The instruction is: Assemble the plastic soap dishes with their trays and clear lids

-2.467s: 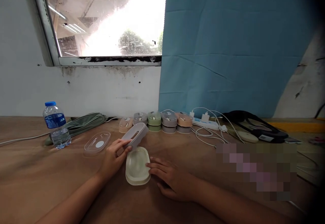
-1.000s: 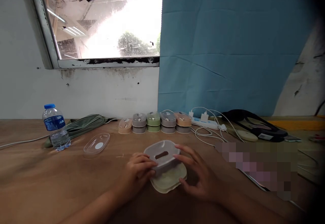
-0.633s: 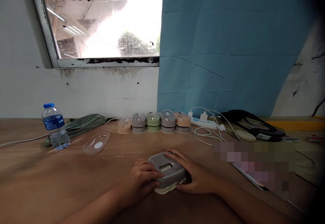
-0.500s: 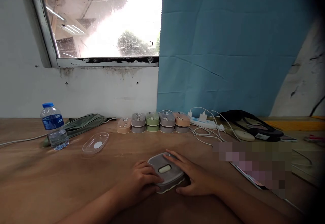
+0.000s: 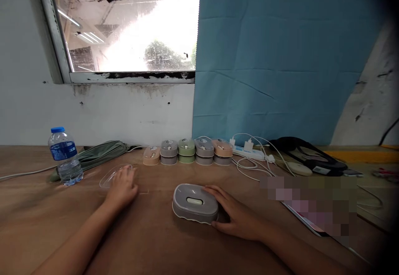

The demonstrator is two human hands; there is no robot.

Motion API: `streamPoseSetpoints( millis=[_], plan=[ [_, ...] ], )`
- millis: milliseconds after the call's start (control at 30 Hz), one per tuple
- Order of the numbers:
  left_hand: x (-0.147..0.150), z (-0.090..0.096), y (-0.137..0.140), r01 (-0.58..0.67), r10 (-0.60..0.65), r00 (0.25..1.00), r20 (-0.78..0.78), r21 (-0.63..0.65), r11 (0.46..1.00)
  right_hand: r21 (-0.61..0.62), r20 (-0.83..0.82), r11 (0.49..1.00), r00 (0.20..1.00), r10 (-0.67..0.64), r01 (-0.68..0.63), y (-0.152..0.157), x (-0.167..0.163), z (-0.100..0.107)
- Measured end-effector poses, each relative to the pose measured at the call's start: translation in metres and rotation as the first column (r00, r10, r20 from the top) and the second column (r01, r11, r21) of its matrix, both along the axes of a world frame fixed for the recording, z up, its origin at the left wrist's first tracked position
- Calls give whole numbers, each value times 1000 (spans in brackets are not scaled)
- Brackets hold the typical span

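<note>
A grey oval lidded box (image 5: 183, 212) with a pale oblong piece in the middle of its top rests on the table in front of me. My right hand (image 5: 238, 217) grips its right end, fingers on the far edge of the top and thumb low at the near corner. Farther out on the left, my left hand (image 5: 122, 187) is over the right part of a clear plastic lid (image 5: 106, 180), fingers reaching forward and partly covering it. The fingers look apart; whether they press on the lid cannot be made out.
Several lidded boxes in grey, green (image 5: 186, 150) and peach (image 5: 151, 156) stand in a row by the wall. A water bottle (image 5: 66, 158) and a grey-green pouch (image 5: 104, 154) are at left. A power strip (image 5: 249, 153), cables and a black strap (image 5: 296, 146) lie at right.
My left hand has let go of the grey box and moved left and away from me to the clear lid. The box has shifted slightly left and turned, with my right hand still on it.
</note>
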State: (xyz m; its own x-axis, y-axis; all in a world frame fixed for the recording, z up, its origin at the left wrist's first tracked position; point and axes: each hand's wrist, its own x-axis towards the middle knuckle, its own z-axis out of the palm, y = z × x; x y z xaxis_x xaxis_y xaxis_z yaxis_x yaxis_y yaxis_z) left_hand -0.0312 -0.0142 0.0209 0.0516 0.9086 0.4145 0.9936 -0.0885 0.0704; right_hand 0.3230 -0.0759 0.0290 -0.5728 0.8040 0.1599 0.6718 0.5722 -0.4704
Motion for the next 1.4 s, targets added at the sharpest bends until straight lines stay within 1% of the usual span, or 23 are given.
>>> streamPoseSetpoints(
  millis=[33, 67, 100, 133, 233, 400, 500, 567, 633, 667, 700, 767, 833, 900, 967, 1033, 1067, 1133, 1200, 1233, 1300, 1367, 1400],
  plan=[
    [-12, -1, 5, -144, 143, 989, -22, -41, 989, -4, 2, 1000, 1000, -2, 2, 0, 0, -1],
    [-22, -2, 8, -250, 247, 968, -36, -90, 964, -9, 3, 1000, 1000, -6, 6, 1, 0, -2],
    [-31, -2, 11, -313, 310, 950, -44, -141, 939, -16, 2, 1000, 1000, -10, 10, 1, 0, -3],
    [-38, -2, 12, -339, 335, 941, -49, -189, 922, -22, -2, 1000, 1000, -14, 14, 2, 0, -4],
    [-48, 2, 11, -300, 295, 953, -62, -273, 914, -35, -29, 999, 999, -16, 15, 3, 0, -7],
    [-43, 10, 7, -228, 216, 974, -72, -297, 927, -81, -76, 996, 996, -50, 44, 4, 1, -8],
    [-38, 13, 6, -214, 198, 976, -87, -238, 948, -87, -101, 994, 992, -80, 71, 5, 1, -10],
    [-35, 14, 6, -199, 191, 979, -65, -158, 967, -77, -120, 994, 989, -83, 74, 7, 1, -12],
    [-32, 15, 6, -165, 165, 986, -15, -3, 986, -60, -136, 996, 988, -77, 70, 9, 2, -14],
    [-29, 16, 5, -133, 133, 991, 10, 105, 985, -54, -141, 997, 988, -70, 63, 9, 2, -15],
    [-25, 17, 4, -84, 80, 996, 26, 222, 971, -50, -146, 997, 988, -58, 51, 10, 2, -15],
    [-15, 18, 0, 48, -71, 997, 38, 428, 903, -59, -155, 998, 988, -19, 10, 9, 3, -15],
    [1, 19, -7, 168, -238, 969, 59, 548, 819, -79, -169, 996, 985, 27, -41, 8, 3, -14],
    [20, 18, -17, 234, -376, 918, 126, 594, 770, -93, -182, 993, 981, 60, -78, 7, 4, -16],
    [40, 16, -29, 298, -491, 852, 181, 604, 739, -91, -193, 992, 979, 65, -84, 7, 4, -19],
    [56, 14, -39, 433, -603, 791, 103, 603, 670, -56, -211, 997, 977, 36, -49, 8, 5, -23],
    [61, 13, -43, 516, -649, 760, 13, 594, 617, -14, -224, 1000, 974, 21, -25, 9, 5, -24],
    [67, 12, -48, 665, -698, 688, -200, 558, 497, 120, -237, 993, 971, 27, 2, 9, 4, -25],
    [67, 11, -50, 748, -701, 624, -345, 525, 407, 283, -215, 959, 972, 94, -30, 6, 3, -21],
    [67, 11, -50, 763, -699, 608, -378, 521, 382, 363, -197, 930, 970, 140, -61, 4, 2, -19],
    [64, 9, -48, 768, -699, 600, -389, 524, 368, 487, -156, 867, 966, 207, -107, -1, 0, -14],
    [61, 7, -45, 770, -713, 591, -377, 526, 361, 571, -123, 813, 967, 224, -115, -4, -2, -11],
    [60, 6, -44, 780, -726, 578, -374, 516, 355, 596, -115, 795, 969, 220, -110, -5, -3, -11]
  ],
)
